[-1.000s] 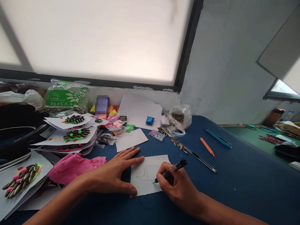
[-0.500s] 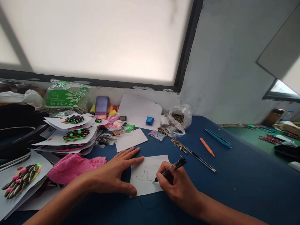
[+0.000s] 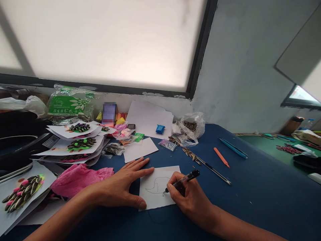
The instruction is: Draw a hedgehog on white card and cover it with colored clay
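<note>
Drawing on white paper, right part behind right hand

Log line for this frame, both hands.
left hand: thumb on sketched paper | right hand: holding black pen, tip at drawing | nearby: pink cloth, white card

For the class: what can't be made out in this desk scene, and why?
Head view throughout:
- Drawing: right part hidden by the right hand.
- Pen: tip too small to tell whether it touches the paper.
- Screen: blurred into blocks.
- Pink cloth: lower part hidden by the left forearm.
- Front card: cut off by the left edge.
</note>
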Tool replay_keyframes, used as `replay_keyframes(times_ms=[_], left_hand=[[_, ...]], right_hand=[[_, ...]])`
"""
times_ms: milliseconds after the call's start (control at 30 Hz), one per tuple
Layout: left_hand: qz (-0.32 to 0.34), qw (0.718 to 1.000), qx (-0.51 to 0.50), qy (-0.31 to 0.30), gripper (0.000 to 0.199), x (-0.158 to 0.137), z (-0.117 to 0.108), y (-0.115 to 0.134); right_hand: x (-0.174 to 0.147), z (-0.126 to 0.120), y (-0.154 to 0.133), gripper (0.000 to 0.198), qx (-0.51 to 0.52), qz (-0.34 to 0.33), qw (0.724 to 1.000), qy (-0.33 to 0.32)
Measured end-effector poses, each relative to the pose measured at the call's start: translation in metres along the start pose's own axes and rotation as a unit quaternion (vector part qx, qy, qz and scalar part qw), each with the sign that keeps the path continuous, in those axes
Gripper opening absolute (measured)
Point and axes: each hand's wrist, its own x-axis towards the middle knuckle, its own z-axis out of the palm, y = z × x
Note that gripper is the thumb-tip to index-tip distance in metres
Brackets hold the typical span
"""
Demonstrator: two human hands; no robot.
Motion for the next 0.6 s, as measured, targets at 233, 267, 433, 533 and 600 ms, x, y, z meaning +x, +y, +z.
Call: replay_keyframes(times_ms=[233, 267, 433, 533, 600], left_hand=[[0.001, 1.0, 0.001, 0.001, 0.096, 0.0, 0.001, -0.002], [0.001, 1.0, 0.0, 0.002, 0.097, 0.0, 0.001, -0.003], [0.002, 1.0, 0.002, 0.001, 0.097, 0.0, 0.0, -0.003], [0.003, 1.0, 0.004, 0.001, 0.097, 0.0, 0.0, -0.003], [0.004, 1.0, 0.003, -0.001, 0.097, 0.0, 0.001, -0.004]], right_hand=[[-0.002, -0.004, -0.001, 0.018, 0.01, 0.001, 1.0, 0.011], [-0.003, -0.005, 0.0, 0.018, 0.01, 0.003, 1.0, 0.016], [-0.002, -0.009, 0.007, 0.019, -0.004, 0.015, 1.0, 0.023], [-0.002, -0.009, 0.009, 0.019, -0.006, 0.018, 1.0, 0.016], [-0.003, -0.008, 0.009, 0.018, -0.004, 0.021, 1.0, 0.014]])
